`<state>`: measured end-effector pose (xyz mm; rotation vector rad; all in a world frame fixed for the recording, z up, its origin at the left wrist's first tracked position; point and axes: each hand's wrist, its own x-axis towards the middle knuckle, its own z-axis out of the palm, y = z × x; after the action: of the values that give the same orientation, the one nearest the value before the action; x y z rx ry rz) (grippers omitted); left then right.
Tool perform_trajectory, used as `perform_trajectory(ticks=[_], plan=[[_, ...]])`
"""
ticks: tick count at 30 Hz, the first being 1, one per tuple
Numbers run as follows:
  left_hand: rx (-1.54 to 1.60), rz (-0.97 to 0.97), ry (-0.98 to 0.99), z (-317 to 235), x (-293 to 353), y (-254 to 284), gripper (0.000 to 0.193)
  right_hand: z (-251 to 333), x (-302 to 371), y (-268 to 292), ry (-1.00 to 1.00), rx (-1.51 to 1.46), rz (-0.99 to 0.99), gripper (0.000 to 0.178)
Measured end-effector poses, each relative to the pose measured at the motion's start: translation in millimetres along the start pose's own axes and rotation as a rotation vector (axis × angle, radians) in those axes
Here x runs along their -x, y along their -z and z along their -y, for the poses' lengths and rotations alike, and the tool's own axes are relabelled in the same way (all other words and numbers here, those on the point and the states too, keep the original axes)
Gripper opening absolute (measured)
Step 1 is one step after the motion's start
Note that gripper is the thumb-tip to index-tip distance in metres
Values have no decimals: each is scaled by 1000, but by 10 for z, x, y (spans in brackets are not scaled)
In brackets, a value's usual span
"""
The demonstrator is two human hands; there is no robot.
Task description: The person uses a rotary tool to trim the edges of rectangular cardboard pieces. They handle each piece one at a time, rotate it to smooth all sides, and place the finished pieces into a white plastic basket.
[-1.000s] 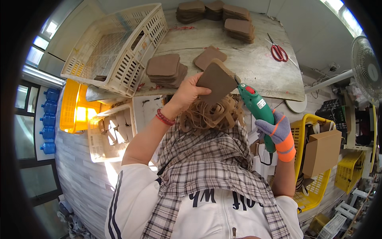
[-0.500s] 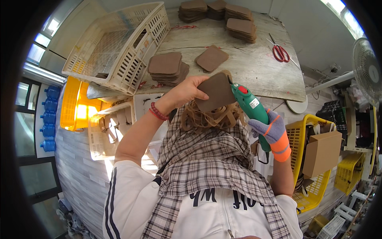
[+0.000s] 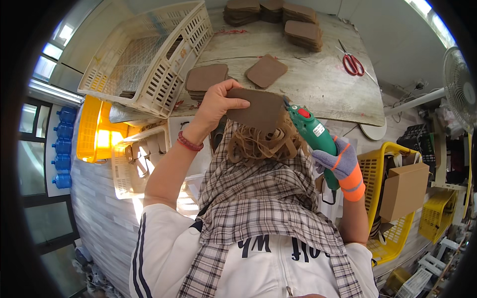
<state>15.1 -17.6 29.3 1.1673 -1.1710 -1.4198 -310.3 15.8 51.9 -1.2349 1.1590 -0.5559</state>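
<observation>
My left hand pinches a brown rounded square pad by its left edge, thumb on top. In my right hand, which wears a grey and orange glove, is a green electric cutter with a red button. The cutter's tip meets the pad's right edge. Brown trimmed strips lie heaped in my lap on the checked apron, just below the pad. Beyond my left hand stands a stack of brown pads, and a single pad lies on the table to its right.
The worn wooden table bears more pad stacks at the back and red-handled scissors at the right. A white plastic crate stands at the left. Beside my right arm is a yellow basket with a cardboard box.
My left hand has shifted left and slightly up, and the pad has turned, so a different part of its edge is at the cutter. The right hand has hardly moved.
</observation>
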Motion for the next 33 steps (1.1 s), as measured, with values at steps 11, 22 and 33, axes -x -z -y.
perform_trajectory(ticks=[11,22,33], plan=[[168,53,64,-67,-32,113,15,-75,7,6,30,162,21,45],[164,92,115,-53,-13,148,15,-9,51,-78,41,239,9,47],[-68,149,140,-127,24,-50,16,-53,39,-154,72,244,7,50]])
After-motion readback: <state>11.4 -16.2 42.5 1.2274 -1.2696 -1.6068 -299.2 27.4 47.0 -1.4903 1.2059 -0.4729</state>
